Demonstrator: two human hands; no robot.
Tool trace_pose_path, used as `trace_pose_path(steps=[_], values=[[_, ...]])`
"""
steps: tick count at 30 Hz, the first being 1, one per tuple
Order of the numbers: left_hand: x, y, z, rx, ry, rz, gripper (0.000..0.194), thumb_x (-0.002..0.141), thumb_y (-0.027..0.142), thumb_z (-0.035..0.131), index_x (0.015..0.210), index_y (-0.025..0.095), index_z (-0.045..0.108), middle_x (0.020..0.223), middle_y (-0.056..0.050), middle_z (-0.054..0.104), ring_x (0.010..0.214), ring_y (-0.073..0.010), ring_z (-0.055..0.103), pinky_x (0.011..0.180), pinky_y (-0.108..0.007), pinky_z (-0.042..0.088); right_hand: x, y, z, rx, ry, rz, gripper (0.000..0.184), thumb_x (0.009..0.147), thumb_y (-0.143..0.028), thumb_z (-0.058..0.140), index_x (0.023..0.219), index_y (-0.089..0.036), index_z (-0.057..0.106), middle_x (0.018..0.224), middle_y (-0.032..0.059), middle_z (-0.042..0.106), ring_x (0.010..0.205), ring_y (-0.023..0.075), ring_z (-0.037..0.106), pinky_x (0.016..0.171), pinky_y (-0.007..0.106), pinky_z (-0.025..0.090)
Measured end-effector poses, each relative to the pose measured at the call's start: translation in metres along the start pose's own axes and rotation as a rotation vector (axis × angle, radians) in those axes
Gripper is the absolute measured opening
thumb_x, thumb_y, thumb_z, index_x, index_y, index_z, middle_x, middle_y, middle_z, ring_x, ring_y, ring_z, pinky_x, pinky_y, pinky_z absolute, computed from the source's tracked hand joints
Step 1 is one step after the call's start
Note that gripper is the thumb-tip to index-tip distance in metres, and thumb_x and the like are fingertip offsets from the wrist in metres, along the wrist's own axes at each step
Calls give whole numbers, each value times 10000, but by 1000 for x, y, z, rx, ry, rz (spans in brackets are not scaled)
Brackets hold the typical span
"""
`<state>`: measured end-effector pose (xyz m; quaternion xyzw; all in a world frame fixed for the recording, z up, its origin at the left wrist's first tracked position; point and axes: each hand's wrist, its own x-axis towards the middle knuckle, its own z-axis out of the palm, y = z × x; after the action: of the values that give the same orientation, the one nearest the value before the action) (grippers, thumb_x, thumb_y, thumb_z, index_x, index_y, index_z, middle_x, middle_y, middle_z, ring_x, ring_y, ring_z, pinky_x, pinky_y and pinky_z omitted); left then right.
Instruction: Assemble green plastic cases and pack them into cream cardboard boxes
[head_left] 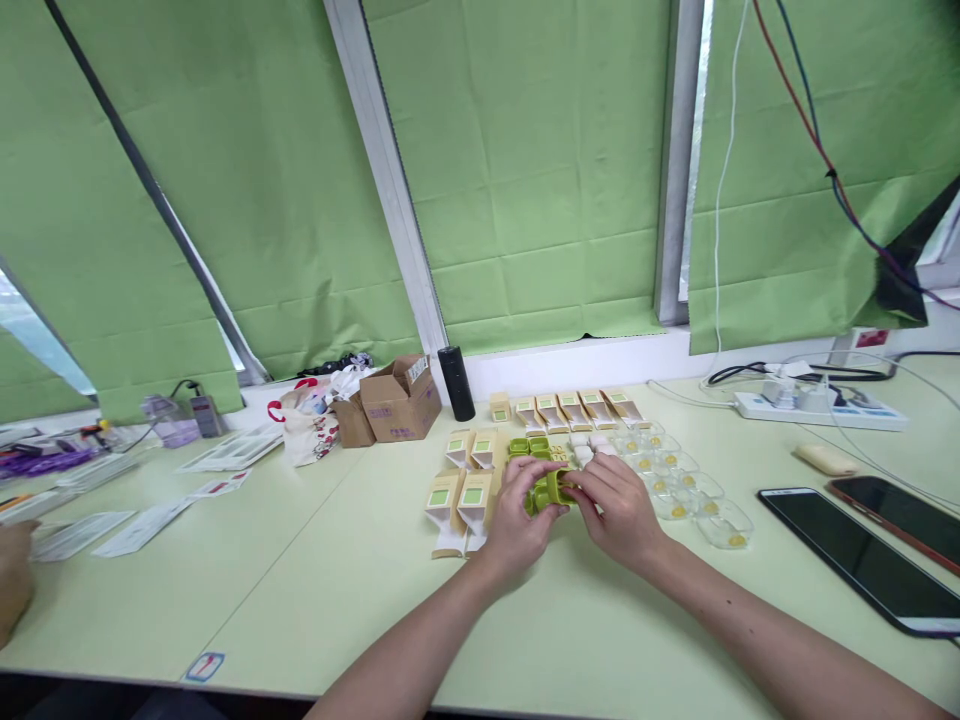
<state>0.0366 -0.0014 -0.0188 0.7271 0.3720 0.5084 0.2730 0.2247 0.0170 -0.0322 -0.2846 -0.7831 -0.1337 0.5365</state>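
Both my hands meet over the middle of the pale green table (315, 590). My left hand (520, 518) and my right hand (619, 508) are closed together on a small green plastic piece (550, 490). More green pieces (529, 447) lie just behind it. Small tan and white boxes with green labels (459, 500) stand to the left of my left hand, and a row of the same boxes (571, 408) lies further back. Clear round lids with yellow dots (679, 485) sit to the right of my right hand, with small white pieces (589, 441) behind.
Two phones (862, 555) lie at the right, with a power strip (817, 405) and cables behind. A black cylinder (456, 383), cardboard boxes (399, 400) and a bag (307, 425) stand near the window. Another person's hand (13, 580) shows at the left edge beside white packets (112, 528).
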Motion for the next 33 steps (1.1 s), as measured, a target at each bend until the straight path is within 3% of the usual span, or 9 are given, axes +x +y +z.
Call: trace_pose_path(steps=[22, 28, 33], values=[[-1, -3, -2, 28, -7, -4, 509, 823, 78, 762, 1266, 328, 758, 1279, -86, 569, 1257, -285, 588, 1148, -507, 512, -3, 5, 4, 72, -44, 5, 222, 1020, -107, 551, 939, -227, 719, 735, 34, 685, 706, 201, 513, 640, 345, 389], [0, -7, -4, 31, -11, 21, 505, 832, 88, 762, 1280, 321, 740, 1295, -84, 557, 1279, -287, 583, 1161, -509, 503, -1, 6, -2, 42, -71, -34, 190, 1014, -135, 565, 1069, -223, 725, 768, 48, 688, 730, 216, 533, 661, 360, 402], [1, -7, -6, 38, 43, 46, 523, 827, 105, 775, 1298, 329, 741, 1289, -84, 541, 1295, -299, 568, 1156, -523, 504, -2, 4, -8, 107, -37, -47, 359, 986, -142, 564, 1315, -234, 672, 843, 70, 715, 748, 243, 616, 657, 385, 458]])
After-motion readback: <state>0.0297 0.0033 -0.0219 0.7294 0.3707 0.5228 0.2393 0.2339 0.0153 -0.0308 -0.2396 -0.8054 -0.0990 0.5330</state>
